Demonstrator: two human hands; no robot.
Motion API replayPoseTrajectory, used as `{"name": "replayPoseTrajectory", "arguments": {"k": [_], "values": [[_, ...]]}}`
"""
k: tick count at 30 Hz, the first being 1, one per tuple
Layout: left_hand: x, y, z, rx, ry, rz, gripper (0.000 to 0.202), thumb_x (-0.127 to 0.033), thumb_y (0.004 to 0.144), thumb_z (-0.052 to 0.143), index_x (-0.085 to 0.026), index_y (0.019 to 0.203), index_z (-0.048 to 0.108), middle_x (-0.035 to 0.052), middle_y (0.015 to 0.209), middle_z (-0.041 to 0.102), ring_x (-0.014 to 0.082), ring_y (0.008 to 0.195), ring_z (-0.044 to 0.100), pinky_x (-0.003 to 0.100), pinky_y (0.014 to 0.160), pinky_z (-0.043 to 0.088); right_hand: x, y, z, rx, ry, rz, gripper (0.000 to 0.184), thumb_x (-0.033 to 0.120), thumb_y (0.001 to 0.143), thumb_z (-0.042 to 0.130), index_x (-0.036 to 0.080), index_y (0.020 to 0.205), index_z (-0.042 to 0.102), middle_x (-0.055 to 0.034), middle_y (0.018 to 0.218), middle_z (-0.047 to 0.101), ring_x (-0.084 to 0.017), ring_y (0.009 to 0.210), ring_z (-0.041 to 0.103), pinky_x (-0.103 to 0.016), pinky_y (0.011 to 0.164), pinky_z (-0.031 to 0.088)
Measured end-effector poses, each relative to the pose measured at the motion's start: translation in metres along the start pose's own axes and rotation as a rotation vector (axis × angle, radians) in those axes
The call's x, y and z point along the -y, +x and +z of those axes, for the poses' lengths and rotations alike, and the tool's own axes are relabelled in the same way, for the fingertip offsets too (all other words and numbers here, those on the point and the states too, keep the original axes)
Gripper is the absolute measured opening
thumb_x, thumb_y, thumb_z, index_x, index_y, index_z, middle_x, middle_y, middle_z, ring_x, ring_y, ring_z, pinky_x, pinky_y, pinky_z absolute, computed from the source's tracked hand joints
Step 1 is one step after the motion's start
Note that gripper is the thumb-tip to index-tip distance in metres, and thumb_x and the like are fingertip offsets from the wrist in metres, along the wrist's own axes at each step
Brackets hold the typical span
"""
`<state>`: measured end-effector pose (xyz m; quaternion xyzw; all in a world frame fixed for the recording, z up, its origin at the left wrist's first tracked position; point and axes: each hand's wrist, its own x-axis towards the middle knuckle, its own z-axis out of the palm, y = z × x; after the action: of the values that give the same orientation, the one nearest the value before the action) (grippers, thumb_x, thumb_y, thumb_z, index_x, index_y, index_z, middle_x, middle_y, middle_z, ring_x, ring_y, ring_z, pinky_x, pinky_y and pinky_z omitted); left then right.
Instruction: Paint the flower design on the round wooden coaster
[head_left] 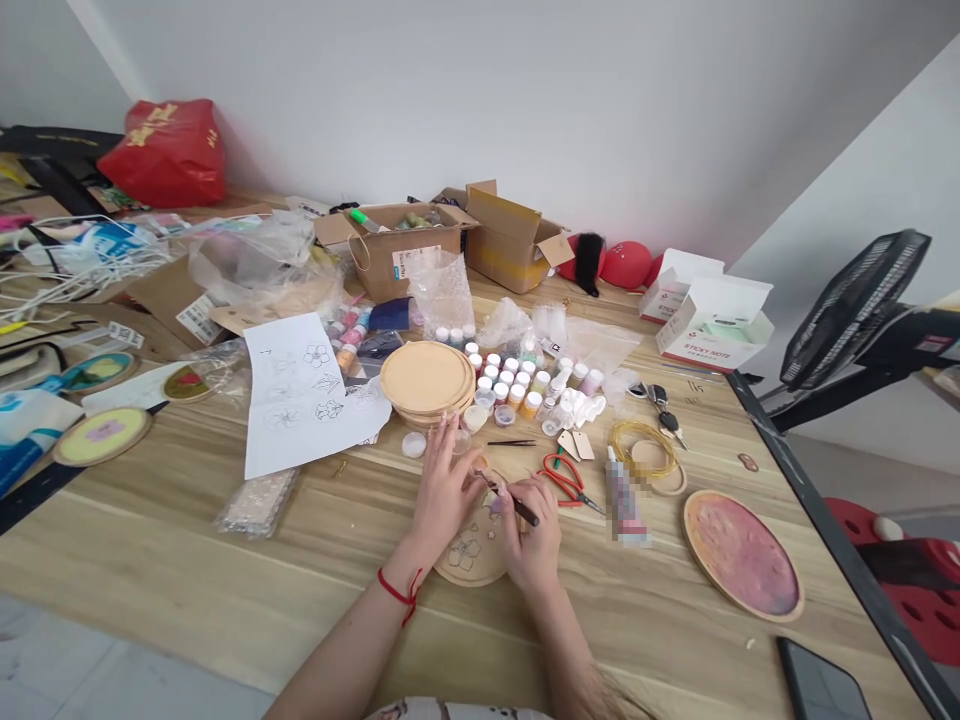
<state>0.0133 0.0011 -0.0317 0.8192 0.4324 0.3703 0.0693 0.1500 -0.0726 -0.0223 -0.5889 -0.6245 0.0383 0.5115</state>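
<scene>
A round wooden plate [469, 560] with flower outlines drawn on it lies on the table in front of me. My left hand [442, 490] rests on the plate's upper left edge, fingers closed together and pressing it down. My right hand [531, 535] is closed in a pinch on a thin dark tool [510, 497], whose tip touches the plate's top by a small purple patch. A red string circles my left wrist.
Behind the hands stand a stack of wooden plates [425, 380], several small paint jars [510, 380], tweezers [511, 442], red scissors [568, 481], a glue tube [622, 495], a gold wire coil [643, 447] and a pink-painted plate [742, 553]. A flower sketch sheet [300, 395] lies left. Boxes line the wall.
</scene>
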Motion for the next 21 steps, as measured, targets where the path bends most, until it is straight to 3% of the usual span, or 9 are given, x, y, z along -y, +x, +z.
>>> {"name": "replayPoseTrajectory", "arguments": {"k": [4, 10, 15, 21], "values": [[-0.002, 0.001, 0.0, -0.023, -0.017, 0.0, 0.026, -0.025, 0.09, 0.063, -0.02, 0.116, 0.065, 0.0129, 0.164, 0.019, 0.0344, 0.15, 0.022, 0.058, 0.117, 0.033, 0.0, 0.0, -0.002, -0.031, -0.063, -0.035, 0.012, 0.019, 0.096, 0.053, 0.024, 0.098, 0.063, -0.004, 0.085, 0.07, -0.022, 0.084, 0.062, -0.05, 0.093, 0.048], [-0.004, 0.001, -0.001, -0.053, 0.0, 0.009, 0.027, -0.014, 0.089, 0.059, -0.02, 0.115, 0.066, 0.0099, 0.166, 0.011, 0.036, 0.151, 0.019, 0.061, 0.117, 0.031, 0.005, 0.0, -0.002, 0.077, -0.059, -0.104, 0.022, 0.017, 0.095, 0.054, 0.025, 0.113, 0.062, -0.0065, 0.098, 0.071, -0.023, 0.095, 0.061, -0.05, 0.093, 0.048], [-0.007, 0.001, -0.001, -0.063, -0.024, 0.011, 0.024, -0.014, 0.088, 0.06, -0.02, 0.111, 0.067, 0.0081, 0.166, 0.008, 0.0355, 0.151, 0.019, 0.06, 0.119, 0.029, 0.011, -0.002, -0.004, 0.023, -0.157, -0.106, 0.018, 0.014, 0.092, 0.056, 0.024, 0.107, 0.061, -0.0047, 0.09, 0.07, -0.022, 0.086, 0.062, -0.052, 0.095, 0.046], [-0.011, -0.002, -0.001, -0.023, -0.046, -0.019, 0.026, -0.015, 0.091, 0.055, -0.018, 0.117, 0.06, 0.0128, 0.166, 0.01, 0.0348, 0.15, 0.021, 0.059, 0.119, 0.03, 0.014, -0.006, -0.003, -0.007, -0.126, -0.069, 0.012, 0.016, 0.094, 0.057, 0.024, 0.1, 0.062, -0.0025, 0.083, 0.07, -0.019, 0.079, 0.063, -0.048, 0.092, 0.047]]}}
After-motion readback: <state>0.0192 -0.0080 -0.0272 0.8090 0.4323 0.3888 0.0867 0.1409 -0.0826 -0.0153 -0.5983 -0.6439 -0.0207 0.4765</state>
